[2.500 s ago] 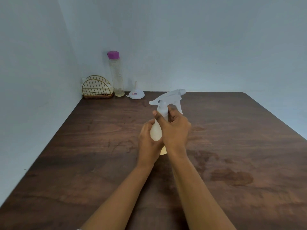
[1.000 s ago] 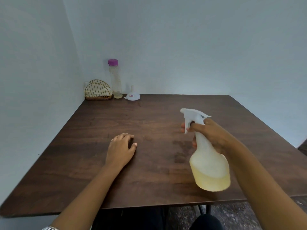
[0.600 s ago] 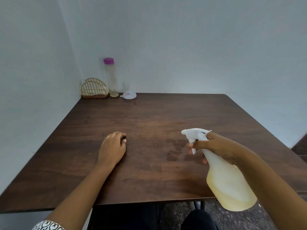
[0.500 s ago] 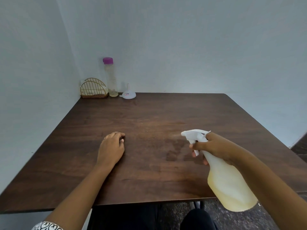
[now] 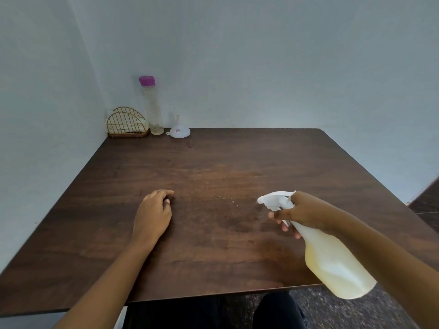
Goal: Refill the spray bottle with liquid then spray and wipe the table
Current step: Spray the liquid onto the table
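Dark wood-grain table (image 5: 213, 162) is filling most of the frame, smooth with tiny droplets (image 5: 228, 200) sitting mid-frame. Right hand (image 5: 301, 213) at lower right is wrapping tight around the neck of a cloudy plastic spray bottle (image 5: 332, 260), fingers curling at the trigger. The bottle is slanting, pale yellow base toward lower right, white nozzle pointing left. Left hand (image 5: 152, 216) is resting palm-down on the wood, fingers loosely curled, holding nothing.
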Demonstrator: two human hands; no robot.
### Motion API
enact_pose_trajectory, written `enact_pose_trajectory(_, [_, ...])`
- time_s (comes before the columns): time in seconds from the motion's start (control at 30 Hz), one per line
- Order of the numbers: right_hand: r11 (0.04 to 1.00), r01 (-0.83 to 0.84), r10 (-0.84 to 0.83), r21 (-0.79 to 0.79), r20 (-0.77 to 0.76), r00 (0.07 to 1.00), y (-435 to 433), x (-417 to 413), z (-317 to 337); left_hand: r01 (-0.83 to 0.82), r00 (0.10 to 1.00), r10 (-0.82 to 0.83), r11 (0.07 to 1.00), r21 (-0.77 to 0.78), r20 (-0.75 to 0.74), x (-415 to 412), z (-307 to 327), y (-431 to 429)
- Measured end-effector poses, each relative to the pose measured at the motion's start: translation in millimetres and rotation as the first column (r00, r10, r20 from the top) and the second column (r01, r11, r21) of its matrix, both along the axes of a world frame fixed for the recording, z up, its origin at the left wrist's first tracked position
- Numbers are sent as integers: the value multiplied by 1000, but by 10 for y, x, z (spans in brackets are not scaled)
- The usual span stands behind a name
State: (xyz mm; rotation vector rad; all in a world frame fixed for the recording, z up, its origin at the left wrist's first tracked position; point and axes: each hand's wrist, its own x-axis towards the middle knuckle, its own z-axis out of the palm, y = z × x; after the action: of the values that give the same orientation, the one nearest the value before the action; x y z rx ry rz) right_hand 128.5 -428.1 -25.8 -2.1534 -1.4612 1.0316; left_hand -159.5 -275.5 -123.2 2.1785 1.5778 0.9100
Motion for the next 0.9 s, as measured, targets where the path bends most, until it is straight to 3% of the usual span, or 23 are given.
enact_pose_trajectory(0.2, [999,-34,35,16,-82,996,100,75,225,5,980,7,998,-60,199,-29,86,-34])
enact_pose_trajectory(0.37, [958,7,75,287,-274,959,465,120,563,247,923,-223,968,-38,314,240,429,-66])
enact_pose_trajectory(0.5, [900,69,112,430,-382,917,1133,28,768,585,791,-478,773,-244,382,692,827,210])
enact_pose_trajectory(0.6, [875,67,164,480,-423,891,1690,-65,885,661,745,-528,666,-345,409,1092,926,534])
enact_pose_trajectory(0.67, [868,51,187,494,-420,888,2043,-98,922,646,750,-489,687,-334,445,1306,932,775])
enact_pose_trajectory(0.8, [844,52,234,534,-453,860,2703,-96,909,439,856,-313,861,-258,412,1508,915,1252])
enact_pose_trajectory(0.9, [854,22,230,520,-415,880,3168,-5,834,324,886,-215,921,-218,411,1602,789,1658])
